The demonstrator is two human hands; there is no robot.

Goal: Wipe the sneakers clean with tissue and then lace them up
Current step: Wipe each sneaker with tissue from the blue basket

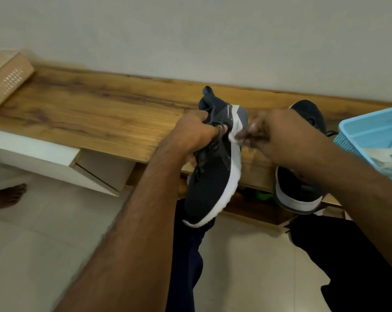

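A: Left hand [196,134]?
B: Wrapped round the collar and tongue of a dark sneaker [213,176], fingers curled into the lacing; held up off the wooden bench [89,113], toe pointing down toward the floor, white sole turned to the right.

A: Right hand [273,136]?
B: Blurred; fingertips pinched on a small white tissue [234,138], pressed against the white sole edge near the heel.

A: Other sneaker [303,190]?
B: Lying on the bench just right of the held one, partly hidden behind the right forearm; toe end hanging over the front edge.

A: Elsewhere on the bench?
B: Blue plastic basket [375,131] at the far right with crumpled white tissue inside; beige perforated basket [8,82] at the far left, well apart from the shoes.

A: Below?
B: Pale tiled floor [55,244]; a bare foot [9,195] at the left edge; dark trouser legs under the arms.
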